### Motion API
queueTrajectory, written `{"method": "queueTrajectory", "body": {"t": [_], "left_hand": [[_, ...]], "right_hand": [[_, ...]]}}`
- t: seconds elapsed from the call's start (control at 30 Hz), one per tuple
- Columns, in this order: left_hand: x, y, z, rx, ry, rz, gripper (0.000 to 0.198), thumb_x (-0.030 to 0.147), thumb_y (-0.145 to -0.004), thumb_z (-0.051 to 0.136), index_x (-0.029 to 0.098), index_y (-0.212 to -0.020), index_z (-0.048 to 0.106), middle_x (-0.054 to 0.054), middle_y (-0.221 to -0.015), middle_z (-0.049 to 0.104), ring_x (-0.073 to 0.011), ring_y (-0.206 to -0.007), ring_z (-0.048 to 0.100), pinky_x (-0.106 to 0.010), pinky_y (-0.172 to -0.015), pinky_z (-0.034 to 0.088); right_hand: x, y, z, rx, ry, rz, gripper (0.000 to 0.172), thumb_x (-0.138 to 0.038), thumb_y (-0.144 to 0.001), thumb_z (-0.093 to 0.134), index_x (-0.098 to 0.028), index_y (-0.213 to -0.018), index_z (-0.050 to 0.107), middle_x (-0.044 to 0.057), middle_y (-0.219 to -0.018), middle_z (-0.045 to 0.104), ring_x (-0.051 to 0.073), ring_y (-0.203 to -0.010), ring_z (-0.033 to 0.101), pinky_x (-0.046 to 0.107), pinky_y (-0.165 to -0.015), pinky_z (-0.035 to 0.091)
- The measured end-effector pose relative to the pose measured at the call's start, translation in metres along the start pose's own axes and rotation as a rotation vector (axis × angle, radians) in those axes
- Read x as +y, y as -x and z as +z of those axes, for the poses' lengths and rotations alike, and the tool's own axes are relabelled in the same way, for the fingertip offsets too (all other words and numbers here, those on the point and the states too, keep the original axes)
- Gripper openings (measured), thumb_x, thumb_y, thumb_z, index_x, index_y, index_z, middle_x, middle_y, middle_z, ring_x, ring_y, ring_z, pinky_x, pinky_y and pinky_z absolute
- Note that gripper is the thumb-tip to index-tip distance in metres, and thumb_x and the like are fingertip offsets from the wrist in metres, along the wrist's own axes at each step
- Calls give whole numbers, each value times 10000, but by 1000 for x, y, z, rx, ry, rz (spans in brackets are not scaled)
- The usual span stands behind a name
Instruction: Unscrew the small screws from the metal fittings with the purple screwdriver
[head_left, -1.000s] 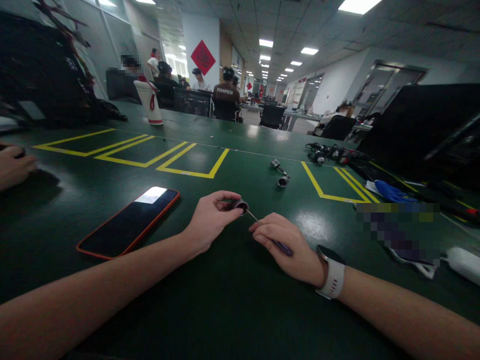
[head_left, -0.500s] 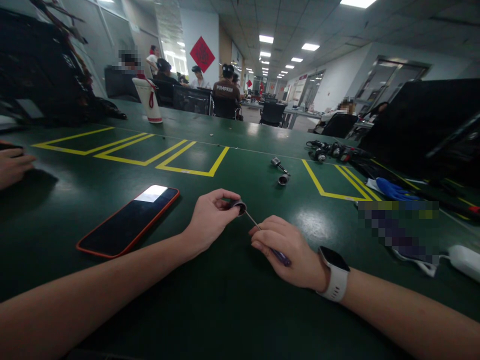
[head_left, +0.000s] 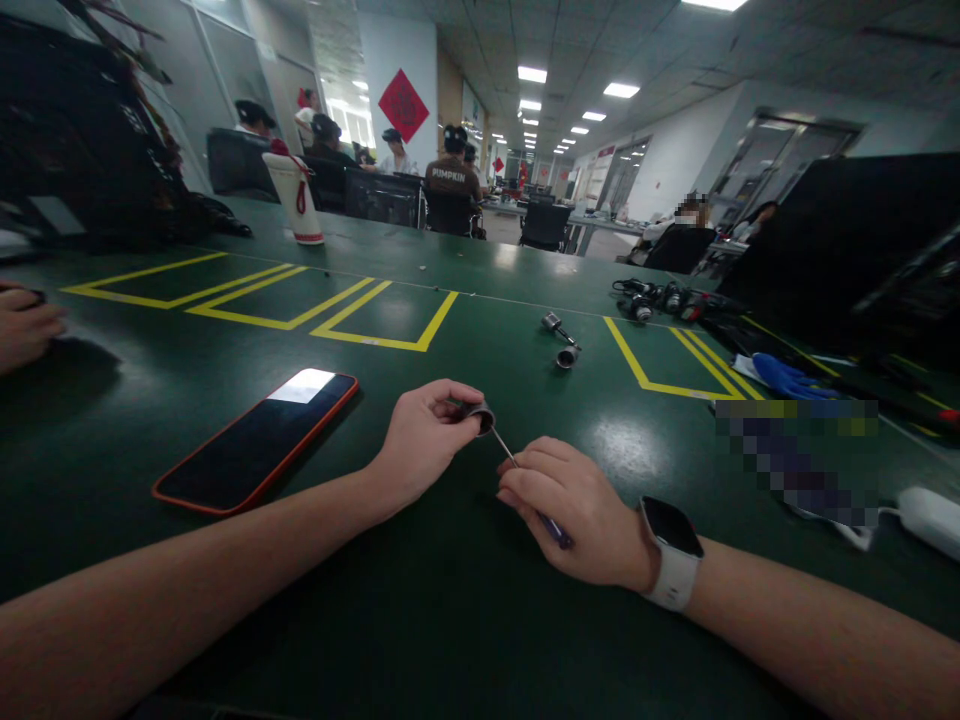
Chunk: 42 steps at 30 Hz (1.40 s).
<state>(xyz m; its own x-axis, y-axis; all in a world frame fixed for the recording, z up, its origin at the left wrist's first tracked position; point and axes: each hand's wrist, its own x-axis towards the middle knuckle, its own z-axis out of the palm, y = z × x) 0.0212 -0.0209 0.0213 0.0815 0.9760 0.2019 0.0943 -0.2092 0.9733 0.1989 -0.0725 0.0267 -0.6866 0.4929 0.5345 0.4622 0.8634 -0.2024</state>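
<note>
Between thumb and fingers, my left hand [head_left: 426,438] pinches a small round metal cap [head_left: 484,418], its hollow end turned toward my right. My right hand [head_left: 574,510] is closed around the dark purple handle of a screwdriver [head_left: 556,530]. The thin shaft reaches up and left to the cap's rim; whether the tip goes inside I cannot tell. Beyond the hands, a metal part with a thin stem [head_left: 556,325] lies on the green table [head_left: 465,620], beside a second hollow metal cap [head_left: 568,357].
A phone in a red case [head_left: 259,440] lies left of my left hand. Farther back stands a white cup [head_left: 298,200]. Blue gloves [head_left: 787,375], a dark cable bundle [head_left: 660,298] and a white device [head_left: 930,520] are on the right. Another person's hand [head_left: 28,325] shows at far left.
My right hand and the screwdriver have shifted slightly, the handle end moving a little left and down. My left hand keeps the cap in nearly the same place.
</note>
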Motion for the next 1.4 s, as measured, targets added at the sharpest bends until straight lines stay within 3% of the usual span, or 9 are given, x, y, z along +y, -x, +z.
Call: {"method": "queueTrajectory", "body": {"t": [0.17, 0.3, 0.43, 0.6, 0.8, 0.93, 1.17, 1.4], "left_hand": [[-1, -1, 1, 11, 14, 1, 196, 152, -616, 694, 160, -808, 654, -19, -802, 699, -161, -752, 668, -308, -741, 528], [-5, -4, 0, -19, 56, -67, 223, 155, -653, 686, 167, -869, 634, -16, -799, 699, -166, -791, 671, -318, -778, 524], [-7, -14, 8, -17, 41, -117, 239, 140, -689, 668, 160, -921, 616, -45, -904, 674, -175, -832, 663, -350, -801, 520], [-3, -29, 38, -63, 125, -109, 384, 29, -671, 662, 145, -1021, 556, -56, -975, 621, -151, -808, 656, -354, -799, 526], [-1, -40, 80, -173, 262, -107, 440, 31, -715, 640, 138, -1108, 474, -122, -1083, 610, -171, -854, 649, -372, -777, 538], [-6, -47, 90, -225, 146, -14, 473, 87, -692, 688, 121, -1117, 486, -152, -1129, 593, -202, -966, 621, -372, -848, 512], [-22, -81, 91, -92, -134, 88, 527, 254, -750, 645, 82, -1201, 435, -207, -1242, 481, -257, -1142, 497, -373, -915, 450], [-30, -127, 121, -116, -425, 228, 677, 333, -693, 700, 96, -1249, 395, -219, -1301, 417, -305, -1215, 421, -418, -1002, 344]], "right_hand": [[-1, 1, -1, 17, -8, 14, 116, -114, -866, 452, -124, -848, 566, 100, -796, 648, 182, -737, 557, 322, -637, 470], [3, 2, -4, 123, -27, -37, 75, -133, -857, 486, -149, -878, 556, 87, -813, 661, 177, -737, 575, 323, -652, 484], [20, -3, -4, 177, 66, 122, 95, -159, -833, 554, -165, -926, 534, 105, -992, 654, 205, -887, 580, 363, -764, 496], [55, -5, -3, 160, 180, 252, 274, -192, -763, 644, -189, -991, 493, 124, -1177, 591, 267, -1059, 526, 469, -877, 464], [77, 6, -14, 117, 311, 237, 203, -63, -754, 542, -186, -912, 505, 98, -1003, 632, 241, -926, 561, 393, -788, 487], [90, 15, -27, 141, 403, 261, 134, -108, -793, 517, -180, -907, 518, 115, -999, 631, 251, -923, 543, 384, -793, 468], [136, 27, -44, 175, 580, 475, 100, -151, -821, 496, -174, -910, 535, 124, -997, 624, 281, -928, 515, 394, -807, 422], [161, 33, -43, 85, 671, 653, 126, -116, -772, 531, -166, -883, 563, 115, -929, 637, 284, -853, 527, 366, -701, 422]]}}
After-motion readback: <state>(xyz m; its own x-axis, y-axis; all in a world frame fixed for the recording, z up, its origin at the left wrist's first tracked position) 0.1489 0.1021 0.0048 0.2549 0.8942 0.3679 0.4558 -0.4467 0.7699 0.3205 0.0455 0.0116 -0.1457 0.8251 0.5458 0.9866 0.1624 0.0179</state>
